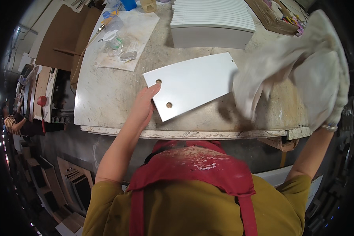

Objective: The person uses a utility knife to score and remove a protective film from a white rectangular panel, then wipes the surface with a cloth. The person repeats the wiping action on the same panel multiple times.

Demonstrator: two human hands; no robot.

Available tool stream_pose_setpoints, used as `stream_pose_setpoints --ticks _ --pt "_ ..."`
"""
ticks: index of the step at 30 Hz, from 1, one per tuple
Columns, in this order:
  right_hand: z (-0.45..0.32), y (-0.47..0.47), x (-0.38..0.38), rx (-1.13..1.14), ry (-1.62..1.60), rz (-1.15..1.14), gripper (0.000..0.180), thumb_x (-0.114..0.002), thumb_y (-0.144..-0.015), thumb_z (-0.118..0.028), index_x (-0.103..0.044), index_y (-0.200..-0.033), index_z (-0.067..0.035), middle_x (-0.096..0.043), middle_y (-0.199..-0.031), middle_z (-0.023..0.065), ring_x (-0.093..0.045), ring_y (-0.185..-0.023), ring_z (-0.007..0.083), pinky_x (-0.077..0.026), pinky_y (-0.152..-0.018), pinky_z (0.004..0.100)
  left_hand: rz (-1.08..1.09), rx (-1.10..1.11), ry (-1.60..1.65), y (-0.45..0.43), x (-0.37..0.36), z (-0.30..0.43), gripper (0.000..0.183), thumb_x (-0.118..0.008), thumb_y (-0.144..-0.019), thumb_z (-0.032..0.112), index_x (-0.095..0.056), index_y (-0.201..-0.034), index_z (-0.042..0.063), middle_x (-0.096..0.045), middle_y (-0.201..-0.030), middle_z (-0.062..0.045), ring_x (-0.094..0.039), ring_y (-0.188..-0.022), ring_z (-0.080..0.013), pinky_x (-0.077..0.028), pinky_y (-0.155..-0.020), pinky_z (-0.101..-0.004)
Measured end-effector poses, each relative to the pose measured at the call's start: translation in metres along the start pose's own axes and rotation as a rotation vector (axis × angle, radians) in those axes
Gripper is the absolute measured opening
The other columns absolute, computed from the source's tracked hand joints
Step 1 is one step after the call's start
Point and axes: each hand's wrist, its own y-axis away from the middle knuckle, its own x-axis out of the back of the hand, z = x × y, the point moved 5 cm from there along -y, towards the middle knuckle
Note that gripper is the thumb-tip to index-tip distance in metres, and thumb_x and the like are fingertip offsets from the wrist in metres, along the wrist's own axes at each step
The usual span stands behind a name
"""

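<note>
My left hand [146,101] grips the left end of a white panel [197,84], its thumb beside one of two round drilled holes. The panel is held at a slant over the worktable [106,106], and a small hole shows near its far right corner. At the right, my right hand [337,109] wears what looks like a whitish glove and holds a large pale cloth [283,67], blurred and partly over the panel's right end. The cloth hides most of the fingers.
Behind the panel stands a stack of white panels [209,37]. A stained sheet [144,29] bearing a plastic bottle [112,20] and wrappers lies back left. A cardboard box [271,20] of odds and ends is back right. Far left are a red mallet [42,101] and another person [14,124].
</note>
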Motion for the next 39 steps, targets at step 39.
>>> stream_pose_setpoints --ticks 39 --pt "0.070 0.159 -0.188 0.582 0.515 -0.719 0.042 -0.073 -0.079 -0.023 -0.067 -0.120 -0.014 -0.063 -0.101 0.0138 -0.065 -0.087 0.0293 -0.052 -0.070 0.0407 0.038 0.170 0.006 -0.021 -0.015 -0.035 0.041 -0.063 -0.100 0.034 -0.059 -0.124 0.002 -0.068 -0.112 -0.007 -0.068 -0.097 -0.0138 -0.057 -0.078 -0.0293"
